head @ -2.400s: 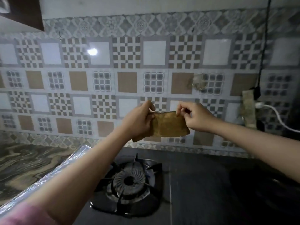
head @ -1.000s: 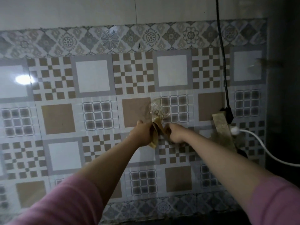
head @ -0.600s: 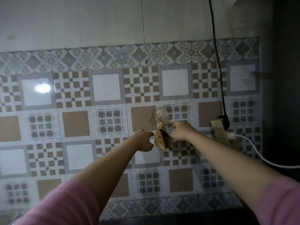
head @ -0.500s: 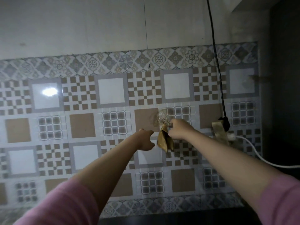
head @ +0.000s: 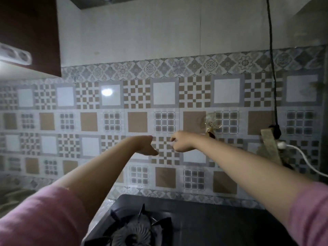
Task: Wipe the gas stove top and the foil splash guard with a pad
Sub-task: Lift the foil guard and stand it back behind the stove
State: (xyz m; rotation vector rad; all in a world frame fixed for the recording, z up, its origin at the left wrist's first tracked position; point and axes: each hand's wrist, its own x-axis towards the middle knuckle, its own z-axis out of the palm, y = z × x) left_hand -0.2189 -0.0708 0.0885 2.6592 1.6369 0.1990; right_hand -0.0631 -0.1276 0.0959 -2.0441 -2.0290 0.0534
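The brown pad [head: 211,134] hangs on the patterned tile wall from a clear hook [head: 210,120]; only a small folded part shows above my right forearm. My right hand [head: 181,143] is a little to its left, fingers loosely curled, holding nothing. My left hand [head: 147,145] is stretched out beside it, flat and empty. Below lies the black gas stove top [head: 213,221] with its burner [head: 134,232] at the bottom edge. A strip of foil splash guard [head: 105,207] runs along the stove's left side.
A black cord [head: 271,68] drops to a plug [head: 276,133] at the right, with a taped strip [head: 269,148] and a white cable [head: 301,157] beside it. A dark wall cabinet [head: 26,32] overhangs the upper left. A marbled counter [head: 10,196] lies left of the stove.
My right hand has let go of the pad, which now hangs from the hook. Both hands have drawn back to the left, and my view has dropped to show the stove.
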